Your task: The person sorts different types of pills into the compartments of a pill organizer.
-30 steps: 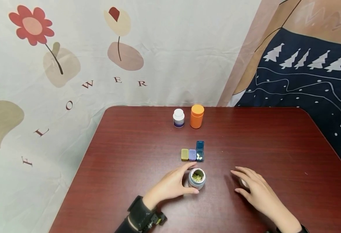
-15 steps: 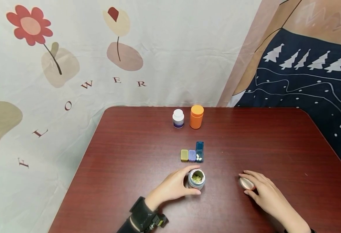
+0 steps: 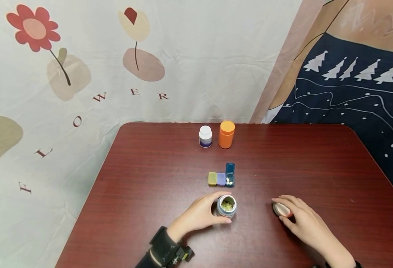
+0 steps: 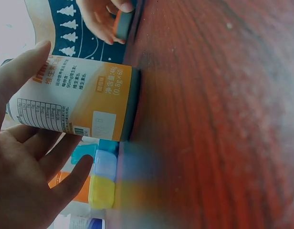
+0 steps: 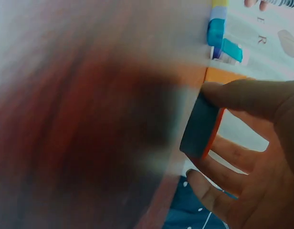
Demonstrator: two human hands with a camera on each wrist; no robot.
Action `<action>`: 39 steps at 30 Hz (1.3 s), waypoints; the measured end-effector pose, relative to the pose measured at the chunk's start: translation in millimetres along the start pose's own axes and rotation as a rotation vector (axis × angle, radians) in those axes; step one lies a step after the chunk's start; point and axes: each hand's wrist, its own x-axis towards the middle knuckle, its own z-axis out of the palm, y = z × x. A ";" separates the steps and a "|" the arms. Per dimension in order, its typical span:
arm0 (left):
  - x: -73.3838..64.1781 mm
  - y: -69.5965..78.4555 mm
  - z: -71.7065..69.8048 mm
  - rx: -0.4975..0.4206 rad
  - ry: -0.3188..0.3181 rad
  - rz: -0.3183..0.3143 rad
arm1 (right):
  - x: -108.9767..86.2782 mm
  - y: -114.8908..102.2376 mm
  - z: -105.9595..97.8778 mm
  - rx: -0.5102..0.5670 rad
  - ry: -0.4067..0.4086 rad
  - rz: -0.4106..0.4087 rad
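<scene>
My left hand (image 3: 199, 212) grips an uncapped supplement jar (image 3: 228, 213) standing on the table, thumb on the near side and fingers round the far side. Yellow-green tablets (image 3: 227, 205) show inside its mouth. The left wrist view shows the jar's white-and-orange label (image 4: 75, 95). Off to the right, my right hand (image 3: 305, 223) pinches the jar's lid (image 3: 282, 210) between thumb and fingers. In the right wrist view the lid (image 5: 202, 126) is dark grey with an orange edge, held tilted close over the table.
Beyond the jar lies a small pill box with a yellow-green compartment (image 3: 212, 178), a purple one (image 3: 221, 179) and a blue one (image 3: 230, 182), its lid raised, white tablets inside. A white bottle (image 3: 205, 136) and an orange bottle (image 3: 226, 134) stand at the table's (image 3: 149, 160) back edge.
My right hand first moved right, uncovering the lid, then shifted slightly back left with the lid in its fingers. The left hand and jar have barely moved.
</scene>
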 end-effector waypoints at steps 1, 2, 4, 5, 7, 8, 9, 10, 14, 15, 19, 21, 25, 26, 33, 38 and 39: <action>0.3 -0.5 0.3 -0.003 -0.003 -0.011 | 2.5 -3.0 -0.8 0.014 -0.006 0.010; -0.3 4.2 -2.3 -0.029 -0.010 -0.041 | 5.3 -6.4 -1.6 0.024 -0.014 0.016; 0.2 2.9 -1.3 -0.034 -0.008 -0.054 | 11.5 -13.7 -2.5 0.055 -0.033 0.029; 0.7 2.2 -0.6 -0.039 -0.007 -0.061 | 14.8 -17.6 -2.7 0.071 -0.045 0.035; 1.3 1.4 0.2 -0.046 0.001 -0.066 | 21.0 -25.4 -2.2 0.112 -0.065 0.050; 1.4 1.4 0.2 -0.054 0.005 -0.067 | 23.8 -29.2 -1.5 0.137 -0.071 0.059; 1.3 1.5 0.1 -0.060 0.009 -0.067 | 26.4 -33.0 -0.5 0.169 -0.072 0.070; 1.3 1.4 0.0 -0.067 0.013 -0.064 | 28.7 -36.5 1.0 0.199 -0.063 0.073; 1.1 -5.4 2.5 -0.064 0.036 0.003 | 37.1 -50.5 8.1 0.335 0.010 0.063; 1.0 -7.1 3.1 -0.067 0.041 0.018 | 39.2 -53.9 9.9 0.381 0.034 0.052; 2.8 -21.5 9.7 -0.037 0.060 0.090 | 46.9 -68.4 13.0 0.618 0.083 0.060; 3.0 -23.6 10.4 -0.043 0.056 0.084 | 50.9 -75.7 13.4 0.744 0.106 0.049; 3.7 -26.2 11.8 -0.043 0.050 0.064 | 57.0 -89.4 16.5 0.943 0.117 -0.018; 4.2 -28.4 13.4 -0.030 0.052 0.061 | 58.0 -92.3 17.8 0.969 0.114 -0.040; 4.7 -26.4 11.7 -0.039 0.035 0.021 | 61.4 -98.6 31.7 0.998 0.039 -0.118; 4.7 -29.2 14.0 -0.048 0.041 0.012 | 61.9 -95.1 39.5 0.978 -0.021 -0.093; 4.0 -23.3 11.3 -0.052 0.039 -0.007 | 61.7 -94.4 40.3 0.970 -0.028 -0.085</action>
